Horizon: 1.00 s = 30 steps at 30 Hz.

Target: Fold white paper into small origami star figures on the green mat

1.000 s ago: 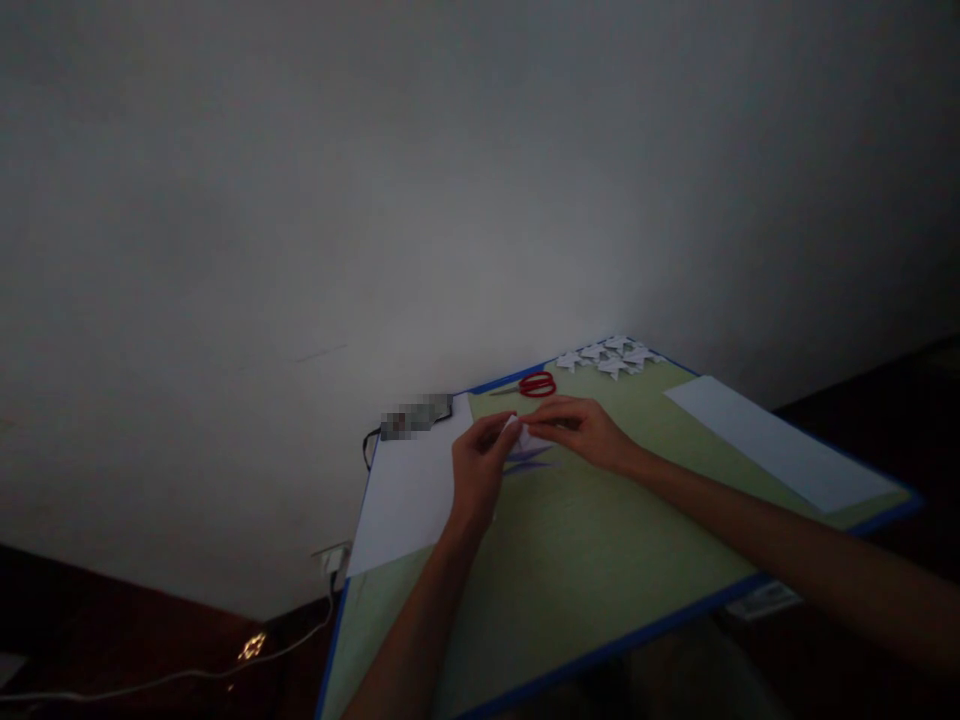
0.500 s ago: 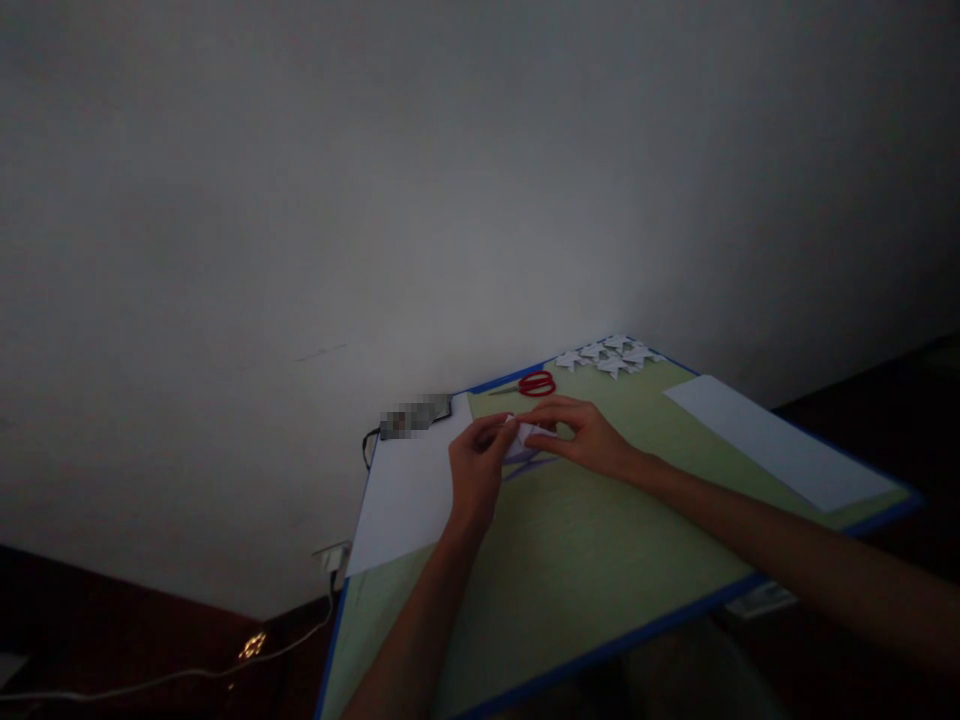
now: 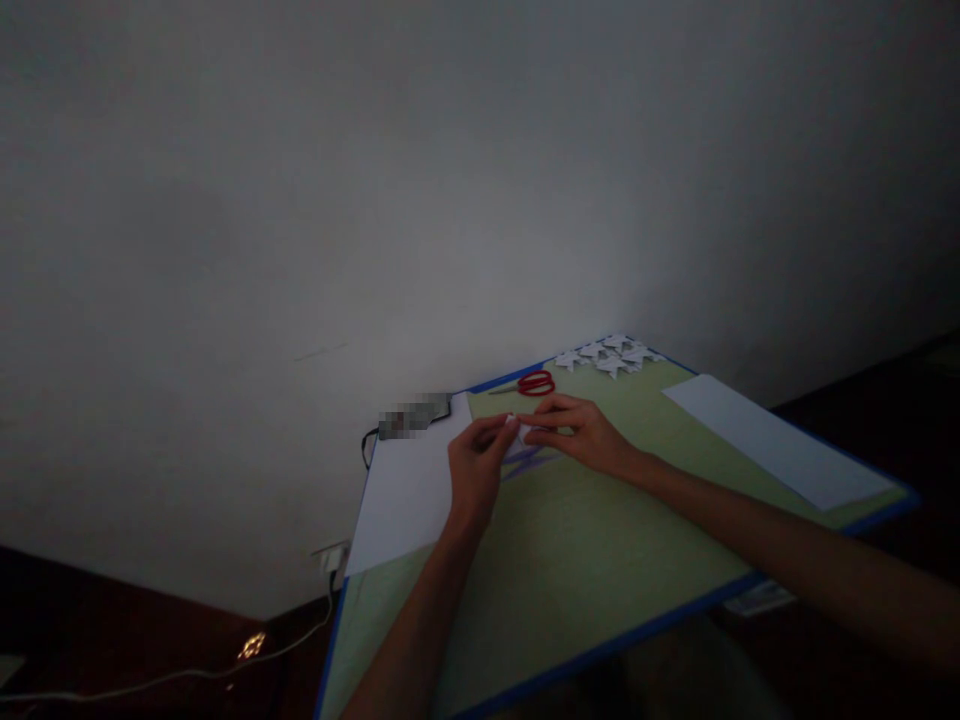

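Note:
A small folded white paper piece point(image 3: 525, 433) is pinched between both hands just above the green table mat point(image 3: 570, 560). My left hand point(image 3: 478, 468) grips its left side with thumb and fingers closed. From the right, my right hand point(image 3: 581, 432) holds the other side with fingertips pressed together. Most of the paper is hidden by the fingers. A purple mark point(image 3: 529, 460) shows on the mat just under the hands.
Red scissors point(image 3: 535, 383) lie behind the hands. Several small folded white paper shapes point(image 3: 611, 355) are piled at the mat's far corner. A white sheet point(image 3: 409, 485) lies left, a white strip point(image 3: 776, 452) right. A cable point(image 3: 187, 672) runs along the floor by the wall.
The right hand's fingers have shifted slightly over the paper piece, drawing closer to the left hand. Both hands stay in the same place.

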{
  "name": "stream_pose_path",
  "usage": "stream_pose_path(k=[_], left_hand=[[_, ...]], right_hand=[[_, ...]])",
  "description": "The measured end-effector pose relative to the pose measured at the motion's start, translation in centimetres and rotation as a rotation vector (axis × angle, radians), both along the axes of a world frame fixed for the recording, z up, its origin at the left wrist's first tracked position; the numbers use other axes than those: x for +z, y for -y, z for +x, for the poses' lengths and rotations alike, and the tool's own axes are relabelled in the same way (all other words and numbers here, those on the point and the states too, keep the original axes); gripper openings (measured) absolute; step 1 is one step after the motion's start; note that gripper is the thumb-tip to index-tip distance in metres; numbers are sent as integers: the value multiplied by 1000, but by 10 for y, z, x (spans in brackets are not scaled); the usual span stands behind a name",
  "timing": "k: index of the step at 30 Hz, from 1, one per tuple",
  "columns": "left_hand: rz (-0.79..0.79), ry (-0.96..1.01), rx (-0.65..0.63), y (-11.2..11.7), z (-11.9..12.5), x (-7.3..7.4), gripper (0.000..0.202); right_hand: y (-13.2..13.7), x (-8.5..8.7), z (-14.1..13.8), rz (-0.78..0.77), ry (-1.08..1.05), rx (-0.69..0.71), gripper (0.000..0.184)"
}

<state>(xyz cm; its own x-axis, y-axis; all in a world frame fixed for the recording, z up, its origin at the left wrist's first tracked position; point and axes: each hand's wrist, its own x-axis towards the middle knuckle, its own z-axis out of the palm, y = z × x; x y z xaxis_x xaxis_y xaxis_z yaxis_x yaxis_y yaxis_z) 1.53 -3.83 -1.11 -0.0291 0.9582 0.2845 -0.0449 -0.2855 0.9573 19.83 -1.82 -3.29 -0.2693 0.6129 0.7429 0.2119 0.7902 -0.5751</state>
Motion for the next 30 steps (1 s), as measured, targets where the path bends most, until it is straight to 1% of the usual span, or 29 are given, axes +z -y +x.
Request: stream_pose_path(k=[5,12,18,20,25,30], left_hand=[[-15,12,-7,0,1,-1,30],[6,16,-18,-1,1,-4,28],[13,-15,-6,-2,0,-3,29],[13,-26,6,-2,0,-3,28],[19,-18,-12,-2,1,-3,28],[58,-43,-34,0,1,-3,28]], right_hand=[[2,1,0,14,-9,14,31],[3,1,-1,-36,-5,3,30],[4,2,-2,-90,-11,-15,33],[4,2,-3,-127,-20,-29,34],[5,3,-6,-289,-77,-44,31],[5,6,-6,-314,-107,-39,32]])
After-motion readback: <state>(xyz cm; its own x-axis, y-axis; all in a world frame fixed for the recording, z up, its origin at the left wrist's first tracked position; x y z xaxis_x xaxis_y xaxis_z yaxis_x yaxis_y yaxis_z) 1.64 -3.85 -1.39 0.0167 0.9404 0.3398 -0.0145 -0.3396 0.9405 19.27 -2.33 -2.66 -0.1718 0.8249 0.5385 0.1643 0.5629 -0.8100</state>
